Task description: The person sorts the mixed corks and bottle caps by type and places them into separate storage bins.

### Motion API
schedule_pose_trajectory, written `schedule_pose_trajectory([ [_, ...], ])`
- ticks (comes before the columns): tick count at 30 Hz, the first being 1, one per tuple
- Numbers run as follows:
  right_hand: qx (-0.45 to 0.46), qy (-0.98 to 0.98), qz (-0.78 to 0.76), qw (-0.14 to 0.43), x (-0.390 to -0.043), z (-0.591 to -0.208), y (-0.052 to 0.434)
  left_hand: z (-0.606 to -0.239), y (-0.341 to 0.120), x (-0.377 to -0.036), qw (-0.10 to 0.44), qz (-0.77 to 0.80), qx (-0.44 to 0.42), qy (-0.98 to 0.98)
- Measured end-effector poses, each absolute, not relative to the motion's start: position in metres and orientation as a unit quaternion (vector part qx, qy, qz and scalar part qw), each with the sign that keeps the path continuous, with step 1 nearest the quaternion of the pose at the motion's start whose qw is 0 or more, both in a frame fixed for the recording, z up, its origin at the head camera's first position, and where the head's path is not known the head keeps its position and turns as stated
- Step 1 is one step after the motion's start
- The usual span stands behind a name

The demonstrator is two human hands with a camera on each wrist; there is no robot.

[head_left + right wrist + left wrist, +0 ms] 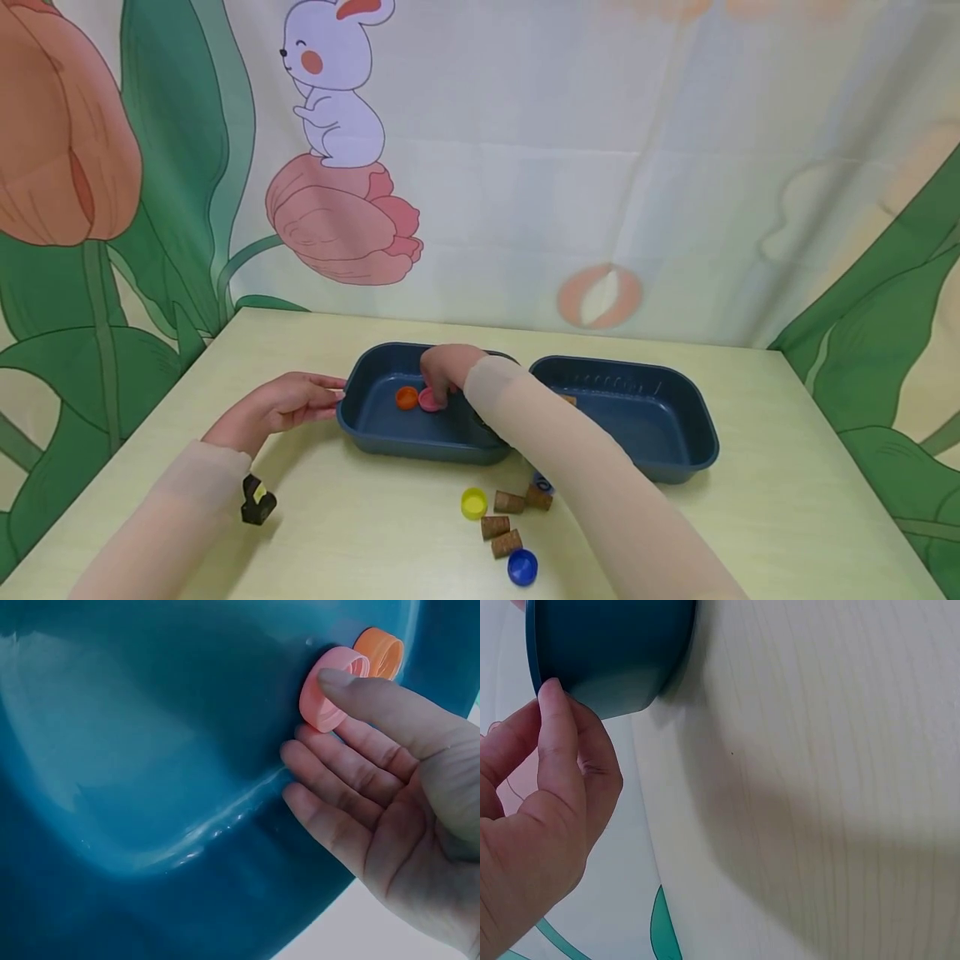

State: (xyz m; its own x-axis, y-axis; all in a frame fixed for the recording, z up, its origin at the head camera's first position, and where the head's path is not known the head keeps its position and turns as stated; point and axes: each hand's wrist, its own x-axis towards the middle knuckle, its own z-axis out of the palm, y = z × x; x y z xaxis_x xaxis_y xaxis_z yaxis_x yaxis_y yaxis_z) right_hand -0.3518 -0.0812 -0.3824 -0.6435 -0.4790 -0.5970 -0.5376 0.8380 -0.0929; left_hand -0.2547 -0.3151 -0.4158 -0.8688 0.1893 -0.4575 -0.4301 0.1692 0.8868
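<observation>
My left hand (296, 402) pinches the left end rim of a dark blue tray (420, 448), thumb outside the wall in the left wrist view. Reaching into this tray, my right hand (448, 369) holds a pink bottle cap (319, 690) between thumb and index finger, close over the tray floor. The other fingers (330, 814) are loosely bent below the cap. An orange bottle cap (407, 398) lies on the tray floor just left of the pink one, and behind it in the right wrist view. My right forearm covers the tray's right end.
A second dark blue tray (678, 467) stands to the right, partly behind my right sleeve. In front lie a yellow cap (474, 503), a blue cap (522, 567) and several brown corks (507, 544). A small black object (257, 500) is beside my left sleeve.
</observation>
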Motion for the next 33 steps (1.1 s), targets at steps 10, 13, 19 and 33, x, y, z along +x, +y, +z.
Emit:
schedule_pose_trajectory([
  [10, -0.278, 0.905, 0.026, 0.322, -0.353, -0.384, -0.078, -0.416, -0.315, -0.254, 0.243, 0.639, -0.092, 0.724],
  [13, -0.281, 0.902, 0.027, 0.327, -0.357, -0.385, -0.075, -0.417, -0.315, -0.254, 0.242, 0.64, -0.093, 0.724],
  [19, -0.266, 0.9, -0.037, 0.344, -0.363, -0.386, -0.066, -0.419, -0.316, -0.256, 0.24, 0.641, -0.094, 0.723],
  [33, -0.318, 0.89, -0.11, 0.307, -0.362, -0.347, -0.035, -0.418, -0.315, -0.255, 0.243, 0.639, -0.086, 0.724],
])
